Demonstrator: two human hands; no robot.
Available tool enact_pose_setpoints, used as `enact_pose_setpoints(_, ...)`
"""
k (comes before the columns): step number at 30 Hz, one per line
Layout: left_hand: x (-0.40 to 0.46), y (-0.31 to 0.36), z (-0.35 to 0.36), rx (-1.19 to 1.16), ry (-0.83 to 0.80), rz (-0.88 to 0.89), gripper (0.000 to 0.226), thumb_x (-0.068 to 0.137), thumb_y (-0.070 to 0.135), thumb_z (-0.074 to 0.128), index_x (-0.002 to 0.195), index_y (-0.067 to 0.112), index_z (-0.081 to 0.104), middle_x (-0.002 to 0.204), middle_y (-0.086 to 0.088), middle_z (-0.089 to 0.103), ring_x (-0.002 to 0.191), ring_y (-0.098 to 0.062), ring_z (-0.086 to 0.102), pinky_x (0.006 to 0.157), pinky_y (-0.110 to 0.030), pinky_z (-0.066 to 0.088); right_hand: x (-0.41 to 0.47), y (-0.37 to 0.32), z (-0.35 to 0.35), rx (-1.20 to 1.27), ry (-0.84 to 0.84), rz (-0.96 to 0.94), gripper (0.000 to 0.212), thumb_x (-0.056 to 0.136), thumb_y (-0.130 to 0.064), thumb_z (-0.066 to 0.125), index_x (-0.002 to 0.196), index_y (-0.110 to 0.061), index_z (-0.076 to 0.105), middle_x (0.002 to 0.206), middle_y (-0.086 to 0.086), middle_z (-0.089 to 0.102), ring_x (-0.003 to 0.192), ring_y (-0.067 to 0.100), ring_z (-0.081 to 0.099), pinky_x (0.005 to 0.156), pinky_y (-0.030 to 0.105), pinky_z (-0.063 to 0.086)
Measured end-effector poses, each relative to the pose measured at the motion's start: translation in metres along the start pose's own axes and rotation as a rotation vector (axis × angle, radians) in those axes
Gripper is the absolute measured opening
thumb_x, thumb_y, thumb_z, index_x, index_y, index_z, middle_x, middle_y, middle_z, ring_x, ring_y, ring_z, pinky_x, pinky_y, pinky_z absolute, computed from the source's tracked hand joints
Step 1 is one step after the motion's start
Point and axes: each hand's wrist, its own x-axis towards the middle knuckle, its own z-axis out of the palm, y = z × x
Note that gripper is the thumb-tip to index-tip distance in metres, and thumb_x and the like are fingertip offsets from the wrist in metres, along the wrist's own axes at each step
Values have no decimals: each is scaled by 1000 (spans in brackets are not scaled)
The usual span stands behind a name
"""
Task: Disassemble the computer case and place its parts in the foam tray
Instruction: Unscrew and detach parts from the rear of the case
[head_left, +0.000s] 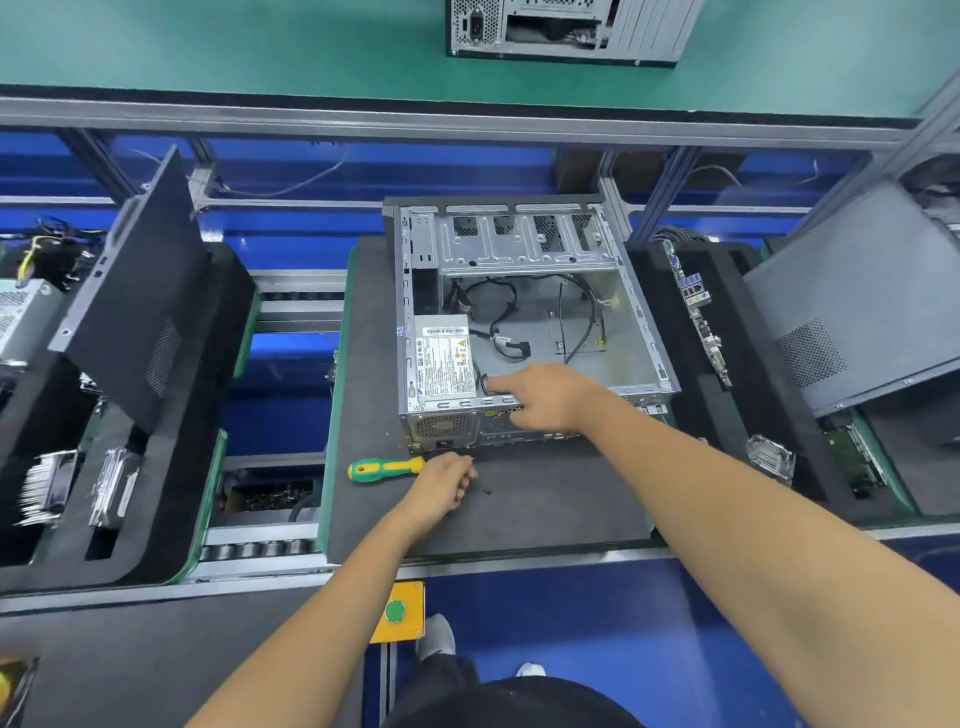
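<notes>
Rt hand hooked round PSU cable, lft hand fingers curled, contents unclear; best lifted slow w/ cables freed.

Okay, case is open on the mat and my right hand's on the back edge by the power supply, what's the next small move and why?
Probably lift the power supply out with the right hand. It is the last big part left in the open case; the screwdriver lies set down and a small dark screw rests by the left hand. Whether every screw is out, I cannot tell.
</notes>
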Motion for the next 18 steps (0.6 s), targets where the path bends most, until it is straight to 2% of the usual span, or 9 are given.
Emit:
enact_pose_setpoints(2, 1, -2, -1, 394, -18, 211, 25, 104, 34, 56, 88, 15, 55, 72, 6, 49, 66, -11, 45, 57, -23, 32, 1, -1, 0, -3, -2, 1, 55, 83, -30, 52, 137, -38, 46, 60, -5, 54, 62, 2, 48, 52, 29, 34)
enact_pose_setpoints(5, 4, -1, 0, 683, -94, 379, 27, 95, 30, 71, 104, 13, 52, 83, 6, 52, 77, -11, 48, 68, -26, 36, 0, -2, -1, -5, -6, 2, 52, 84, -31, 53, 135, -39, 46, 61, -6, 53, 66, 11, 54, 52, 29, 33)
enact_pose_setpoints(8, 6, 4, 2, 859, -126, 446, 22, 97, 25, 68, 105, 14, 50, 106, -5, 58, 98, -23, 54, 85, -36, 42, 1, -2, 0, -7, -4, 9, 53, 85, -31, 54, 137, -38, 45, 61, -6, 54, 66, 13, 55, 52, 29, 34)
enact_pose_setpoints(11, 7, 7, 7, 1111, -203, 581, 15, 105, 26, 51, 109, 12, 49, 113, -10, 55, 104, -27, 53, 87, -40, 42, 2, -2, 1, -4, -17, 20, 57, 87, -32, 53, 143, -38, 43, 63, -6, 56, 64, 6, 51, 52, 30, 35)
enact_pose_setpoints(14, 8, 8, 11, 1199, -236, 589, 19, 108, 28, 43, 112, 10, 45, 115, -13, 56, 104, -30, 54, 84, -40, 39, 3, -1, 1, -1, -31, 24, 56, 87, -32, 53, 142, -38, 43, 63, -5, 57, 63, 6, 51, 52, 31, 37)
enact_pose_setpoints(18, 11, 8, 12, 1162, -219, 533, 24, 109, 35, 41, 105, 12, 42, 103, -13, 60, 89, -29, 56, 76, -40, 38, 3, -2, 1, 13, -21, 24, 53, 85, -31, 53, 138, -36, 45, 65, -6, 56, 64, 11, 52, 52, 30, 33)
